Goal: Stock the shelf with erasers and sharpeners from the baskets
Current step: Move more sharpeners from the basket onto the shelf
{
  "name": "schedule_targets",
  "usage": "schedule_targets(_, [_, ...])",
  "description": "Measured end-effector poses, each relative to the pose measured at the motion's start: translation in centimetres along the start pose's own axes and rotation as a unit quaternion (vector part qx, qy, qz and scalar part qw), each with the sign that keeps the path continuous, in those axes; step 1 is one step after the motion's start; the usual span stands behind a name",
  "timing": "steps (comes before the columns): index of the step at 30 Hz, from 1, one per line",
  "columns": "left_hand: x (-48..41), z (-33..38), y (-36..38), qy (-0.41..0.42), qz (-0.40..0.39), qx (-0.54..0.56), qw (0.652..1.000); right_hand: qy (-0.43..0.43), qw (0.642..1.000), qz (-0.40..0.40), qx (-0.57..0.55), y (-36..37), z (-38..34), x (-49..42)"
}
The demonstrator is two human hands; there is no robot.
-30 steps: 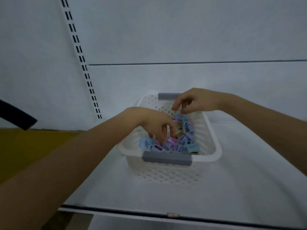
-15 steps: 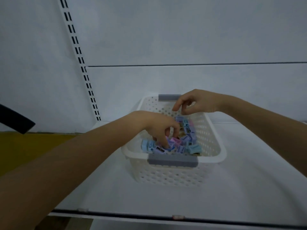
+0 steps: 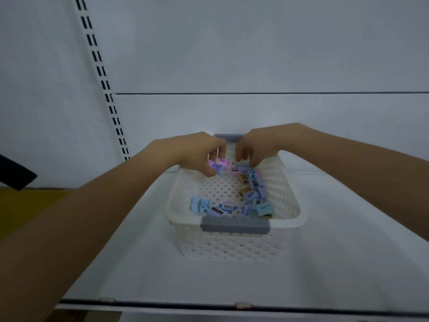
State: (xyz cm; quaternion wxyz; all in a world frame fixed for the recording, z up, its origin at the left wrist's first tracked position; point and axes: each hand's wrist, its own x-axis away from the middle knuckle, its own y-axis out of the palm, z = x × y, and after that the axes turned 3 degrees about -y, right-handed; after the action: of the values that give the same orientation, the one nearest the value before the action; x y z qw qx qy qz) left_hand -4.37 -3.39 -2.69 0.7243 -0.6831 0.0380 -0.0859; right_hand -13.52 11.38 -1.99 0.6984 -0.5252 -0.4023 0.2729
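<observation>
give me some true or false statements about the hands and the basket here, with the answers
1. The left hand holds pink and purple sharpeners. True.
2. The basket is black. False: it is white with grey handles.
3. The basket stands on the shelf. True.
4. The right hand rests on the shelf beside the basket. False: it reaches into the basket's far end.
</observation>
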Motion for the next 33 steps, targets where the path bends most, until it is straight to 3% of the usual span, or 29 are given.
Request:
schedule_targets(5, [0.3,-0.1,0.1,0.014,0.030,-0.017,0.999,0.044,0.991,-0.082,0.099,0.8,-1.2,-2.0])
schedule_targets(16, [2.4,-0.4,-2.5,0.006,0.069,0.023,0.997,-0.009,0.989,-0.021,-0.149,-0.3,-1.6,-1.0])
schedule_targets(21, [2.6,0.0,-2.5,0.005,0.065,0.035,0.997,-0.010,0.987,-0.092,-0.129,0.3,-3.0,-1.4])
schedule_targets(25, [3.0,-0.1,-2.5,0.004,0.066,0.044,0.997,-0.023,0.994,-0.071,-0.079,1.2,-3.5,-2.3])
schedule_targets(33, [3.4,-0.6,-2.5,0.000,0.065,0.066,0.996,-0.007,0.994,-0.052,-0.098,1.5,-3.6,-2.5])
